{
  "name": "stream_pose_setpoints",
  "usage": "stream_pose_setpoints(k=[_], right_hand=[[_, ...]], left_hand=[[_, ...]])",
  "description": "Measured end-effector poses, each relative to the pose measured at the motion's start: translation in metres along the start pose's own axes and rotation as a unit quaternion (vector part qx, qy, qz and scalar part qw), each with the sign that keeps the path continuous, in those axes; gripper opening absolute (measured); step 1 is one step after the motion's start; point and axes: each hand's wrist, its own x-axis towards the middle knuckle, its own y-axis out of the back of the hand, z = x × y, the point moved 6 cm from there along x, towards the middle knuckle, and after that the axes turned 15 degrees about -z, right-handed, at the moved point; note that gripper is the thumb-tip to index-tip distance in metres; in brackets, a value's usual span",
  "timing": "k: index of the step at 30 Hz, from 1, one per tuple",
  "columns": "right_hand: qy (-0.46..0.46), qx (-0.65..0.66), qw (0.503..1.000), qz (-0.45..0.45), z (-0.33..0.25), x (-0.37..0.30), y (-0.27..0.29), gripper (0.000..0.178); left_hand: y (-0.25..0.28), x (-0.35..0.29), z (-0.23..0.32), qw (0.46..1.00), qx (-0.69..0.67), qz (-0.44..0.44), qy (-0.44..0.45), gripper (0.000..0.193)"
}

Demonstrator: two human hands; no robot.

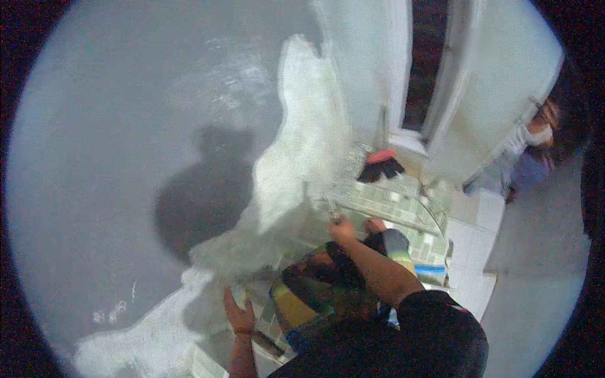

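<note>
My left hand [239, 313] is stretched out beside the lower part of the wall, fingers apart and apparently holding nothing. My right hand [342, 230] is closed around a thin, pale tool [333, 205] that points toward the wall; blur hides its exact kind. In front of me the grey wall [113, 157] carries a large irregular white patch [302, 138] that runs down to its foot. A dark, narrow bar-shaped object [268, 343] lies close to my left wrist.
A broom with a red top and black bristles [381, 167] stands by the corner on green patterned floor tiles [403, 200]. Further right is a white door frame [444, 107] around a dark gap. Another person [532, 151] is at the far right. My shadow falls on the wall.
</note>
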Motion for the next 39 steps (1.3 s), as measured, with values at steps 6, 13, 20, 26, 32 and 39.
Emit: stream_pose_setpoints(k=[6,13,20,26,32,39], right_hand=[[0.055,-0.073,0.996,0.0,-0.017,-0.051,0.028,0.044],[0.387,-0.084,0.903,0.168,-0.188,-0.153,0.088,0.043],[0.312,0.119,0.942,0.026,-0.324,-0.178,0.101,0.05],[0.197,0.183,0.961,-0.064,-0.266,-0.113,0.003,0.035],[0.163,0.2,0.959,-0.116,-0.204,-0.079,-0.099,0.034],[0.178,0.242,0.926,-0.23,-0.205,-0.084,-0.136,0.064]], left_hand=[[0.206,0.065,0.112,0.959,0.142,0.192,-0.154,0.064],[0.323,0.125,0.18,0.881,0.325,0.275,-0.207,0.068],[0.344,0.171,0.197,0.82,0.44,0.322,-0.174,0.069],[0.333,0.183,0.194,0.774,0.538,0.321,-0.088,0.066],[0.358,0.186,0.211,0.768,0.501,0.367,-0.157,0.061],[0.353,0.195,0.207,0.722,0.567,0.395,-0.032,0.066]])
